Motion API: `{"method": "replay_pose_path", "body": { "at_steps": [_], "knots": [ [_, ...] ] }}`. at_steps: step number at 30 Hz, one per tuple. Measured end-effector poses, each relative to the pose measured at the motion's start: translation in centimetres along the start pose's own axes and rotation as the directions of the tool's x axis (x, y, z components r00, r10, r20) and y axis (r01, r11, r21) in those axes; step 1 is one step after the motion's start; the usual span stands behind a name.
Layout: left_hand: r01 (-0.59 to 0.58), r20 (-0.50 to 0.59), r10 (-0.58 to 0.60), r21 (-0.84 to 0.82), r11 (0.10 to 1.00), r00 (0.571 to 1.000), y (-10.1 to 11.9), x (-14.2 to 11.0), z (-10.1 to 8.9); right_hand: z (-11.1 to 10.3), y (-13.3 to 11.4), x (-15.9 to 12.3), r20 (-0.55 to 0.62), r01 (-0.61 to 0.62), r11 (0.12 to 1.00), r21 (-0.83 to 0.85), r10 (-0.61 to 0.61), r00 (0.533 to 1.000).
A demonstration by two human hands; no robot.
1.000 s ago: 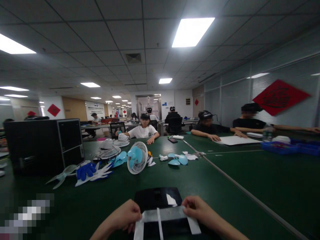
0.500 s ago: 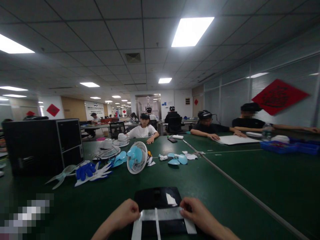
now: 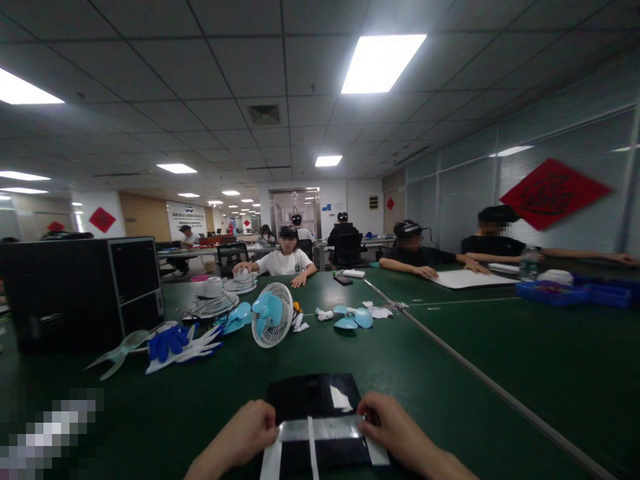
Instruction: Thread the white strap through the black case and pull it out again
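My left hand and right hand pinched opposite ends of the silvery strip, which stretched between them over the black panel; whether it touched, I couldn't tell.

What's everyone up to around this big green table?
Closest to us, someone's bare left hand and right hand pinch opposite ends of a shiny strip lying across a black object. Whether it is stuck down, I can't tell. A narrow white strip crosses it. Farther off are a small fan with blue blades and some blue-and-white gloves. Across the table sits a person in a white shirt.
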State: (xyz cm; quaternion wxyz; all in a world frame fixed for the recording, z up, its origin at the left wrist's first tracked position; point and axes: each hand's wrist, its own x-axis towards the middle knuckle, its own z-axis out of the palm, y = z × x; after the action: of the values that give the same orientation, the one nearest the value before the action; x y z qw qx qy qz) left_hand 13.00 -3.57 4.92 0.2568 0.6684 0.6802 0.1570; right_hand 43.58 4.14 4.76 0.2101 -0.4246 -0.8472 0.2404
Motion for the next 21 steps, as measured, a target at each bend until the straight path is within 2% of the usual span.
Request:
{"method": "replay_pose_path", "body": {
  "at_steps": [3,6,8,10,15,19,21],
  "knots": [
    [-0.014,-0.044,0.018,0.071,0.997,0.999,0.2,-0.3,-0.1,-0.1,-0.2,0.0,-0.005,-0.016,1.0,-0.025,0.016,1.0],
    [-0.134,-0.078,0.144,0.116,0.984,0.987,1.2,-1.0,-0.3,-0.2,-0.3,-0.1,-0.004,-0.02,0.999,-0.033,0.02,1.0],
    [-0.247,-0.043,0.252,0.094,0.964,0.967,2.2,-1.5,-0.3,-0.2,-0.4,-0.1,0.0,-0.02,0.999,-0.033,0.02,1.0],
    [-0.307,0.029,0.305,0.076,0.949,0.952,3.3,-2.0,-0.2,-0.3,-0.6,-0.2,0.004,-0.025,0.999,-0.036,0.025,1.0],
    [-0.305,0.088,0.295,0.14,0.942,0.951,4.8,-2.5,-0.2,-0.4,-0.9,-0.2,0.01,-0.034,0.999,-0.035,0.034,0.999],
    [-0.291,0.083,0.282,0.145,0.946,0.956,4.9,-2.4,-0.1,-0.8,-0.9,-0.3,0.01,-0.023,0.998,-0.055,0.024,1.0],
    [-0.313,0.077,0.304,0.176,0.933,0.95,4.6,-2.2,0.2,-1.0,-0.9,-0.5,-0.025,0.026,0.997,-0.07,-0.028,0.999]
  ]
}}
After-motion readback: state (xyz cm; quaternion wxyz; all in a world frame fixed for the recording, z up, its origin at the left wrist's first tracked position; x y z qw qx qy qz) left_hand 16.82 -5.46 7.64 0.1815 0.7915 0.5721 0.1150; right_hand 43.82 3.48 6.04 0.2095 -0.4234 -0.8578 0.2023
